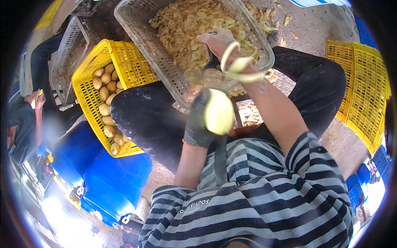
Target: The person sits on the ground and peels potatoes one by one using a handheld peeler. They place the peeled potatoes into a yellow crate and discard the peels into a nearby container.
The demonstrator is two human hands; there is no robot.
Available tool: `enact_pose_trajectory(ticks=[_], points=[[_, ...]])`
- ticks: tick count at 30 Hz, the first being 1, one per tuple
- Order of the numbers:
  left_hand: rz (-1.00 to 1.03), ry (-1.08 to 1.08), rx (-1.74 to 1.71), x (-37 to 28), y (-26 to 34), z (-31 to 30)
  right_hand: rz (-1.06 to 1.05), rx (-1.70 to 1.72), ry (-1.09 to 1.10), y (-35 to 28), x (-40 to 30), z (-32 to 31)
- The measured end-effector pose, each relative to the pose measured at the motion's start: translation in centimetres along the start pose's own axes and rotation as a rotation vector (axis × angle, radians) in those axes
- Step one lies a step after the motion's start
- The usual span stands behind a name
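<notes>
My left hand (200,121), in a dark grey glove, holds a peeled pale-yellow potato (219,112) above my lap. Ahead of it my bare right hand (218,43) grips the dark handle of a peeler (212,62), whose head is blurred. Long pale strips of peel (242,68) hang over my right wrist and look blurred too. Below both hands, a grey plastic crate (149,52) between my knees holds a thick heap of potato peelings (186,34). Unpeeled potatoes (105,90) lie in a tilted yellow plastic crate (90,124) beside my left knee.
Blue plastic drums (114,179) stand at the lower left. Another person (24,130) sits at the far left, hands around a small object. An empty-looking grey crate (66,62) is near them. Stacked yellow crates (363,90) stand at the right. Loose peelings (269,21) lie on the ground.
</notes>
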State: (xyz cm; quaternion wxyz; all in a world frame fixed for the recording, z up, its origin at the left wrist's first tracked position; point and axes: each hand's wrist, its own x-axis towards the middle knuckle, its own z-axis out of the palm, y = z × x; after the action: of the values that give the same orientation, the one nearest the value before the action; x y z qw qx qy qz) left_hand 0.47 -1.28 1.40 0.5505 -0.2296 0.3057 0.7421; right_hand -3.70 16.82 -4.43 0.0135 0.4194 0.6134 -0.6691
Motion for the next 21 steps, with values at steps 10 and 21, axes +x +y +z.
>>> enact_pose_trajectory(ticks=[10, 21], points=[[0.13, 0.27, -0.085, 1.7, 1.1, -1.1, -0.164, 0.318, 0.163, -2.5, -3.8, -2.0], [0.127, 0.142, -0.195, 1.8, 0.3, -0.9, -0.099, 0.548, 0.198, -0.9, -9.9, -0.2]])
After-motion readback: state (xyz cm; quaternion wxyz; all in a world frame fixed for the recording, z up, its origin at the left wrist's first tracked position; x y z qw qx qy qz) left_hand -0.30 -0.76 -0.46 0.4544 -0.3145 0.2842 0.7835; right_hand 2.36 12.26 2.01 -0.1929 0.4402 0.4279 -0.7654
